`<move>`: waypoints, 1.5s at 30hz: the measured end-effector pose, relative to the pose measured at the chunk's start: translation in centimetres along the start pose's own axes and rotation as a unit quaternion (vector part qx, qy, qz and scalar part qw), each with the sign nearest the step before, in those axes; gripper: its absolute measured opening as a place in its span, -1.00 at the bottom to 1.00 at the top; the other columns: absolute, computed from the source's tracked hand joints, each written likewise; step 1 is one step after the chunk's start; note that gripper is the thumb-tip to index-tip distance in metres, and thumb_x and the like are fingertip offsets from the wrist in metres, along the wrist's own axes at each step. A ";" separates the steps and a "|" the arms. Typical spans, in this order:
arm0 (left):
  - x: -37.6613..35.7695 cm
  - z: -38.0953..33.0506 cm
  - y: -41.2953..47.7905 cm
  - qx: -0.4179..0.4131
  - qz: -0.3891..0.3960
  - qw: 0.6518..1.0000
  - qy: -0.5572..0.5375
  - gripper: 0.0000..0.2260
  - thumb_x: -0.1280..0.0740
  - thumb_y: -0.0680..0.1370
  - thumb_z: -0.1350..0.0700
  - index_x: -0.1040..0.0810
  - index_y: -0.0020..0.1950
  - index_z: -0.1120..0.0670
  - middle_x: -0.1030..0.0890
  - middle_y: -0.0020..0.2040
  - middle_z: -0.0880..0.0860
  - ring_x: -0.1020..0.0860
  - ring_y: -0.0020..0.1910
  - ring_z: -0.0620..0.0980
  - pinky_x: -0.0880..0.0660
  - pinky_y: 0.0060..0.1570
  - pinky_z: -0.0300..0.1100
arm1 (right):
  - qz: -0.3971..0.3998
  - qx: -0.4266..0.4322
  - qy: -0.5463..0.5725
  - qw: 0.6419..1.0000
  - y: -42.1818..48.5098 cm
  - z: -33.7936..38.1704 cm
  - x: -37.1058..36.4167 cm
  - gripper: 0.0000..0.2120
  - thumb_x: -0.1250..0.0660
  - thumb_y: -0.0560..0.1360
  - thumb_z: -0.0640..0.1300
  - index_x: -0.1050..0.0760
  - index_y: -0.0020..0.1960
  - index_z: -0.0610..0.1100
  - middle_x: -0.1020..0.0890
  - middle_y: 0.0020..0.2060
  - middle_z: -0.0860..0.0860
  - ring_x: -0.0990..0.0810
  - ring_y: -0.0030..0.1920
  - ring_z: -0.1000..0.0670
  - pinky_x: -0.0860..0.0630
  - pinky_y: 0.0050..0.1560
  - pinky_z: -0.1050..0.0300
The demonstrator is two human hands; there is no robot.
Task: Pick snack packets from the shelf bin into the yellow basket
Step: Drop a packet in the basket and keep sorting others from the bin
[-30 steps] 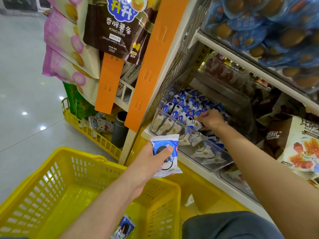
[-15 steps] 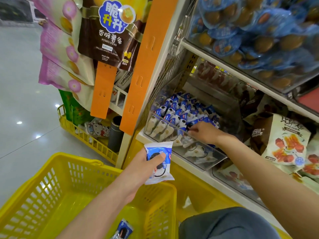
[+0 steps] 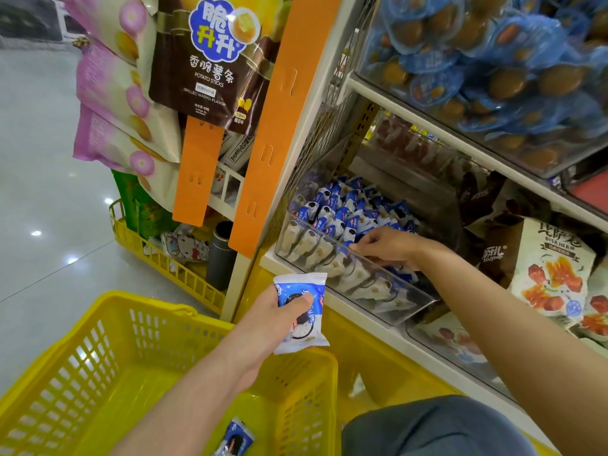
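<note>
Left hand (image 3: 273, 319) grips one snack packet (image 3: 301, 315), thumb pressed across its front; beneath it, one loose packet (image 3: 235, 441) lies in the yellow basket (image 3: 98, 373). Up-right, the right hand (image 3: 388, 246) has curled fingers touching the stacked packets (image 3: 342, 212) in the shelf bin (image 3: 411, 301); whether it pinches one is unclear.

The yellow basket (image 3: 98, 373) is of hard plastic, a lattice with a smooth, slightly shiny face. The shelf bin (image 3: 391, 292) is of clear plastic, glossy, with streaks of light on its front wall. The snack packets (image 3: 342, 212) in it are of thin film, glossy and creased. The snack packet (image 3: 301, 311) over the basket's far rim has the same shiny film, with crimped ends. The potato sticks bag (image 3: 210, 70) is of glossy film too. The orange strips (image 3: 197, 172) look like smooth matt plastic. The wire mesh panel (image 3: 332, 126) is metal. The floor (image 3: 39, 159) is polished and mirrors the lamps. The grey cloth (image 3: 427, 426) is matt.
</note>
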State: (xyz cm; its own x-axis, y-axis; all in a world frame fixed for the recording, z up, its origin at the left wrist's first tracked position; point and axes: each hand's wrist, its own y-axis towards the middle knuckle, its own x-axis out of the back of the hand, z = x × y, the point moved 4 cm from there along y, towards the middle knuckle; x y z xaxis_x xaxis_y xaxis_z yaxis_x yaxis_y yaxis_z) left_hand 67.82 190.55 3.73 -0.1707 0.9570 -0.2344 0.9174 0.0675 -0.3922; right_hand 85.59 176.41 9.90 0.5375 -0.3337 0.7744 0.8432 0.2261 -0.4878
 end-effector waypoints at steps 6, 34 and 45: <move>0.1 0.1 0.2 -0.006 0.001 1.000 0.004 -0.82 -0.28 0.56 0.04 -0.46 0.15 -0.09 -0.63 -0.13 -0.01 -0.55 -0.38 -0.22 -0.36 -0.49 -0.41 | 0.050 0.021 0.084 0.995 0.4 -0.2 -0.5 -0.54 -0.45 0.40 -0.13 -0.39 0.24 -0.07 -0.62 -0.06 -0.06 -0.66 -0.25 0.11 -0.57 -0.22 0.34; 1.6 -0.3 -0.1 -0.116 -0.077 0.990 -0.027 -0.82 -0.30 0.53 0.05 -0.51 0.10 0.06 -0.65 -0.06 0.11 -0.65 -0.08 0.01 -0.60 -0.07 -0.06 | -0.132 0.273 0.201 0.931 -7.0 4.6 -9.6 -0.92 -0.39 0.46 -0.11 -0.59 -0.22 -0.01 -0.52 -0.53 0.22 -0.45 -0.47 0.25 -0.34 -0.41 0.36; 2.3 -0.2 1.0 -0.126 -0.100 0.984 -0.070 -0.78 -0.25 0.54 0.00 -0.56 -0.18 0.11 -0.65 -0.25 0.12 -0.66 -0.27 -0.02 -0.54 -0.40 -0.24 | -0.301 0.420 0.012 0.856 -8.9 4.8 -10.0 -0.89 -0.40 0.43 -0.05 -0.57 -0.17 -0.09 -0.53 -0.28 0.09 -0.46 -0.23 0.16 -0.40 -0.26 0.27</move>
State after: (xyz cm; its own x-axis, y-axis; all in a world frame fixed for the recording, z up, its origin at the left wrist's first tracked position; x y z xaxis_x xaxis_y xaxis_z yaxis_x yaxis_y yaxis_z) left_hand 68.44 192.91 3.00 -0.3894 0.8701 -0.3020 0.9172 0.3363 -0.2137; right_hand 72.69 182.11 8.45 0.0166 -0.6377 0.7701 0.6658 0.5817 0.4673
